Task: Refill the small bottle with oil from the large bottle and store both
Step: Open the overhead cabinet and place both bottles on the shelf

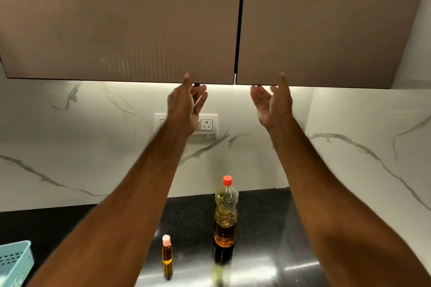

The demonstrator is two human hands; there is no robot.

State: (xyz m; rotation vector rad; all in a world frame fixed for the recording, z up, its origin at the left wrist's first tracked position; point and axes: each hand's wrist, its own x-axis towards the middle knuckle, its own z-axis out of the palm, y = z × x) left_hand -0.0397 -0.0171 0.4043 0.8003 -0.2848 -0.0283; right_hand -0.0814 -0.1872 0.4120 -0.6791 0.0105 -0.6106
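The large oil bottle point(225, 216) with a red cap stands upright on the black counter point(263, 228), partly full of yellow oil. Left of it stands the small bottle point(167, 257) with a pale pink cap, upright and holding amber oil. Both hands are raised far above the bottles. My left hand point(186, 102) reaches up to the bottom edge of the left cabinet door point(121, 30), thumb on its front and fingers curling under it. My right hand point(271, 102) is just below the right cabinet door point(326, 25), fingers relaxed, thumb at the door's lower edge. Both doors are closed.
A light blue perforated basket point(15, 261) sits at the counter's left edge. A white socket plate point(206, 123) is on the marble backsplash point(93, 147) behind my left hand. A white wall point(417, 30) bounds the cabinets on the right.
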